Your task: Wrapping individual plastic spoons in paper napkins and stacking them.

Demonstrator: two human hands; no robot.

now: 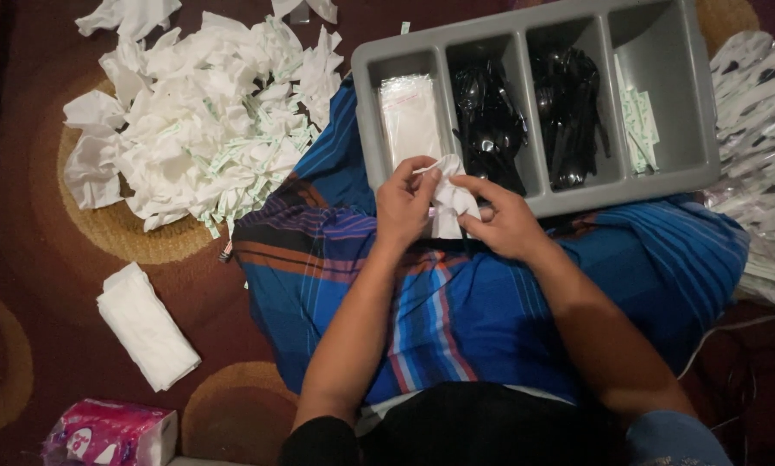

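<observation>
Both hands, left hand point(407, 205) and right hand point(501, 220), pinch a white napkin point(448, 200). Grey tray point(663, 52) holds clear bags point(409, 121), black spoons point(488, 121), black forks point(568, 112); paper sachets point(639, 125) too.

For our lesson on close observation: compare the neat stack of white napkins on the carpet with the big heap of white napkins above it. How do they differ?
The neat stack of napkins is small and squared up; the heap of napkins is far larger and sprawling. The stack is flat and smooth, the heap crumpled. The stack is plain white, while the heap has small green-printed paper strips mixed in. Both are white and lie on the patterned carpet, to the left of the person's lap.
</observation>
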